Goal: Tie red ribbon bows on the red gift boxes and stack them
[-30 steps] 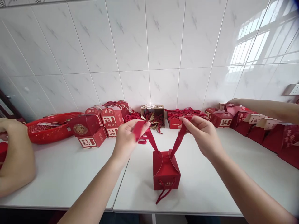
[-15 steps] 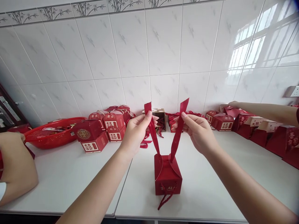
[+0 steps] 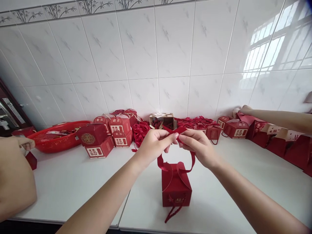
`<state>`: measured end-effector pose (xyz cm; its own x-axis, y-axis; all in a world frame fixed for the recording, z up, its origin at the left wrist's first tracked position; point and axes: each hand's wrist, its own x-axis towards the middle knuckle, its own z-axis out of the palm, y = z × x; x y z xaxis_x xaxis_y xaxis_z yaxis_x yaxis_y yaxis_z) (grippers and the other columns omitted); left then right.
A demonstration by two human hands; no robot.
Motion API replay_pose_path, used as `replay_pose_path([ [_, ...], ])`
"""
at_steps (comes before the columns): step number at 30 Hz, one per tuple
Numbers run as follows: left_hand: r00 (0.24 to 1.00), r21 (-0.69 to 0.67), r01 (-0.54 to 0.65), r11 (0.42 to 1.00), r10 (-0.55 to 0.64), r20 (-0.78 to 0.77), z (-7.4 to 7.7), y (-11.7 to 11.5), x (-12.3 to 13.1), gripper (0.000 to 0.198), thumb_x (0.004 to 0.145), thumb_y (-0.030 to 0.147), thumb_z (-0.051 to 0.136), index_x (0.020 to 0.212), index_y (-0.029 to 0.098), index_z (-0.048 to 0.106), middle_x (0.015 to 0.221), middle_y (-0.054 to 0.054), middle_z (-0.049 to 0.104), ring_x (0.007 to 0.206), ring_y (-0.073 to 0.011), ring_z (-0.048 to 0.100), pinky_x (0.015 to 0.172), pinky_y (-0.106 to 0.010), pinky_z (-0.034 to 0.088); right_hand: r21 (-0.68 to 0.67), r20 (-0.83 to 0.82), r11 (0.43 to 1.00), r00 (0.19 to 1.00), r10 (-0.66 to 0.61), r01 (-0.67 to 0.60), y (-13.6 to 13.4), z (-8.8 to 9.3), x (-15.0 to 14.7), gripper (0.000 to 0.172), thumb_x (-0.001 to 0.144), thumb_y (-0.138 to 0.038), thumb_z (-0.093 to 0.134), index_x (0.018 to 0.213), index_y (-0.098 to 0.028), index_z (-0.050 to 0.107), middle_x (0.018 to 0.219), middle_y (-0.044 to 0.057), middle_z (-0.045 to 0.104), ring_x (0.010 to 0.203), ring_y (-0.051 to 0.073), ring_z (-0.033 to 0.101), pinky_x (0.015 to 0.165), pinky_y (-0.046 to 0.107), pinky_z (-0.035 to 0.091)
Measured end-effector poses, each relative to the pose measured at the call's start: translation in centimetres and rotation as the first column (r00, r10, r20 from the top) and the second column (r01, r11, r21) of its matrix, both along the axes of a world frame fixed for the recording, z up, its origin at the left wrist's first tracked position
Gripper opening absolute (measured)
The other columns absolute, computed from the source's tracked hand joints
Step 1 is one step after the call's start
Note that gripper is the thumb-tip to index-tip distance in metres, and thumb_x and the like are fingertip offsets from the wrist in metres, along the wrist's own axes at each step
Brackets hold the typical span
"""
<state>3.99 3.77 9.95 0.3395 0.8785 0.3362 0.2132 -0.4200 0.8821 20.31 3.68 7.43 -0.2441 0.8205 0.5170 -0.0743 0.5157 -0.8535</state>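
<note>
A dark red gift box (image 3: 176, 191) stands upright on the white table, its curved top flaps folded inward and a twisted cord handle (image 3: 172, 214) hanging at its front. From the top of the box a red ribbon (image 3: 193, 162) rises in a loop. Above the box, my left hand (image 3: 159, 141) pinches one ribbon end between thumb and fingers. Close against it, my right hand (image 3: 196, 144) pinches the other end. The two ends cross where the fingertips meet; the exact crossing is partly hidden by the fingers.
Stacked red boxes (image 3: 120, 133) and a red plastic basket (image 3: 57, 138) stand at left. Red ribbon heaps (image 3: 141, 131) and an open box (image 3: 162, 118) lie by the tiled wall. More boxes line the right. A co-worker's arm (image 3: 17, 178) is at left, another person's arm (image 3: 278, 117) at right.
My hands have come together from apart, bringing the two upright ribbon ends across each other into a loop. The co-worker's hand at left has moved off the basket's rim.
</note>
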Motion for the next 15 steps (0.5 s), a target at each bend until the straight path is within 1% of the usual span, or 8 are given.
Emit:
replay_pose_path([
  [4, 0.996, -0.061, 0.053, 0.997, -0.057, -0.067, -0.4, 0.0, -0.7, 0.024, 0.081, 0.039, 0.062, 0.071, 0.018, 0.070, 0.048, 0.003, 0.049, 0.047, -0.0106, 0.045, 0.048, -0.022, 0.037, -0.024, -0.014, 0.996, 0.997, 0.080, -0.081, 0.5, -0.9, 0.0, 0.034, 0.090, -0.047, 0.051, 0.072, -0.018, 0.055, 0.058, -0.003, 0.048, 0.053, 0.008, 0.040, 0.046, 0.020, 0.030],
  [5, 0.992, -0.096, 0.077, 0.992, -0.086, -0.091, -0.5, 0.0, -1.0, 0.022, 0.081, 0.037, 0.063, 0.074, 0.018, 0.071, 0.049, 0.003, 0.050, 0.048, -0.0108, 0.046, 0.047, -0.022, 0.036, 0.008, 0.015, 0.995, 0.995, 0.098, -0.098, 0.7, -1.2, 0.2, 0.033, 0.092, -0.045, 0.047, 0.076, -0.018, 0.056, 0.059, -0.003, 0.049, 0.053, 0.009, 0.041, 0.046, 0.021, 0.031],
  [7, 0.988, -0.182, 0.110, 0.977, -0.127, -0.083, -0.8, 0.0, -1.6, 0.017, 0.080, 0.031, 0.065, 0.072, 0.018, 0.071, 0.050, 0.002, 0.052, 0.049, -0.0114, 0.047, 0.049, -0.022, 0.037, 0.164, 0.159, 0.981, 0.984, 0.078, -0.104, 1.1, -1.8, 0.8, 0.027, 0.095, -0.038, 0.042, 0.085, -0.019, 0.059, 0.065, -0.001, 0.053, 0.058, 0.010, 0.047, 0.051, 0.022, 0.036],
  [8, 0.990, -0.230, 0.124, 0.965, -0.137, -0.043, -0.9, -0.1, -1.9, 0.014, 0.079, 0.027, 0.066, 0.069, 0.017, 0.070, 0.052, 0.001, 0.054, 0.052, -0.0119, 0.050, 0.052, -0.022, 0.039, 0.274, 0.253, 0.956, 0.967, 0.032, -0.103, 1.2, -2.1, 1.2, 0.024, 0.096, -0.033, 0.041, 0.089, -0.020, 0.060, 0.068, 0.000, 0.055, 0.062, 0.011, 0.050, 0.055, 0.023, 0.039],
  [9, 0.990, -0.277, 0.137, 0.951, -0.138, 0.017, -1.1, -0.1, -2.2, 0.013, 0.078, 0.024, 0.066, 0.067, 0.017, 0.070, 0.055, -0.001, 0.058, 0.055, -0.0127, 0.052, 0.055, -0.022, 0.042, 0.385, 0.343, 0.917, 0.939, -0.035, -0.107, 1.3, -2.4, 1.6, 0.022, 0.096, -0.028, 0.039, 0.093, -0.021, 0.060, 0.073, 0.001, 0.058, 0.065, 0.012, 0.052, 0.058, 0.024, 0.040],
  [11, 0.981, -0.356, 0.167, 0.919, -0.117, 0.157, -1.5, -0.1, -2.6, 0.013, 0.078, 0.019, 0.066, 0.066, 0.017, 0.071, 0.063, -0.004, 0.064, 0.062, -0.0144, 0.058, 0.062, -0.022, 0.046, 0.563, 0.465, 0.818, 0.864, -0.194, -0.119, 1.5, -2.9, 2.2, 0.024, 0.095, -0.018, 0.036, 0.100, -0.021, 0.060, 0.080, 0.003, 0.061, 0.068, 0.013, 0.053, 0.060, 0.025, 0.041],
  [13, 0.959, -0.396, 0.200, 0.896, -0.097, 0.265, -1.8, -0.1, -2.8, 0.016, 0.078, 0.018, 0.065, 0.064, 0.016, 0.071, 0.069, -0.006, 0.067, 0.067, -0.0161, 0.061, 0.065, -0.023, 0.048, 0.680, 0.491, 0.725, 0.803, -0.339, -0.110, 1.6, -3.4, 2.5, 0.029, 0.094, -0.013, 0.034, 0.104, -0.021, 0.060, 0.083, 0.004, 0.062, 0.067, 0.013, 0.052, 0.058, 0.024, 0.039],
  [15, 0.945, -0.400, 0.224, 0.889, -0.097, 0.312, -2.2, -0.1, -2.9, 0.019, 0.080, 0.020, 0.064, 0.062, 0.016, 0.071, 0.072, -0.008, 0.069, 0.072, -0.0188, 0.064, 0.069, -0.026, 0.050, 0.770, 0.461, 0.634, 0.755, -0.466, -0.078, 1.6, -3.7, 2.5, 0.031, 0.094, -0.010, 0.033, 0.105, -0.020, 0.061, 0.083, 0.005, 0.063, 0.066, 0.013, 0.053, 0.057, 0.024, 0.039],
])
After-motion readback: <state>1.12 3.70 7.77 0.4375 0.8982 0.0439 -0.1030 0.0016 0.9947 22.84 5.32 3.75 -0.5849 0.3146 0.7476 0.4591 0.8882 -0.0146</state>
